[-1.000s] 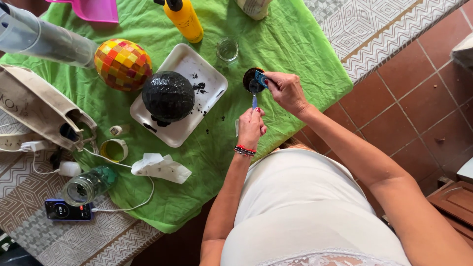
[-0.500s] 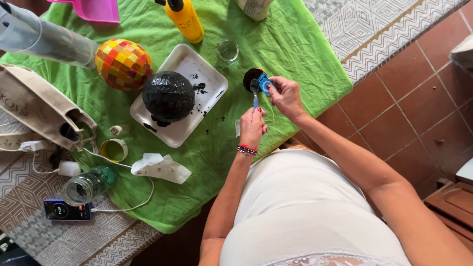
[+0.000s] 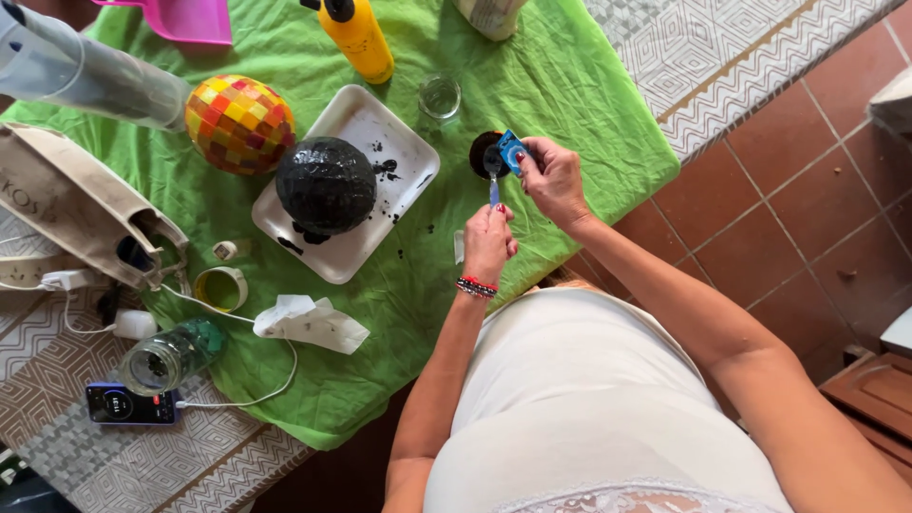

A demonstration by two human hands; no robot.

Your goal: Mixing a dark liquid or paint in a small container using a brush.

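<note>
Near the upper centre of the frame, a small dark pot (image 3: 486, 152) was held over the green cloth (image 3: 579, 85) by the right hand (image 3: 553, 179), its fingers closed around the pot and a blue piece at its rim. Since a second earlier the pot had been tilted and the blue piece brought uppermost. A thin brush (image 3: 494, 188) was pinched in the closed left hand (image 3: 488, 242), its tip at the pot's mouth, right of the white tray (image 3: 408, 142) bearing the black ball (image 3: 326, 185).
</note>
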